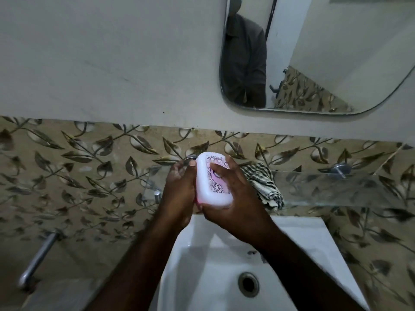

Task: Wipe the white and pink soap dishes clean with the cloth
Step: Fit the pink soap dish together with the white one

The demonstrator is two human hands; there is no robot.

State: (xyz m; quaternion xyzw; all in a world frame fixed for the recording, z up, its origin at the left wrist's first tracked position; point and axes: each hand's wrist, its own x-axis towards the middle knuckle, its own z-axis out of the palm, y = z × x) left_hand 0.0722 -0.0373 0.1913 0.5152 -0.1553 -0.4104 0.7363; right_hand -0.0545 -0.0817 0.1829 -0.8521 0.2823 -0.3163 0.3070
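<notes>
Where the leaf-patterned tiles run behind the basin, a chrome towel bar (38,259) juts out at far left. Left hand (179,182) grips the left side of the white-and-pink rounded plastic soap dish (205,187), fingers curled round it. The dish is held above the back edge of the white ceramic sink (202,277). Right hand (233,203) clasps the dish's right side and near end, thumb on the floral pink top. A black-and-white checked cloth (262,182) lies just beside that hand, draped over the front edge of the glass shelf (336,187).
</notes>
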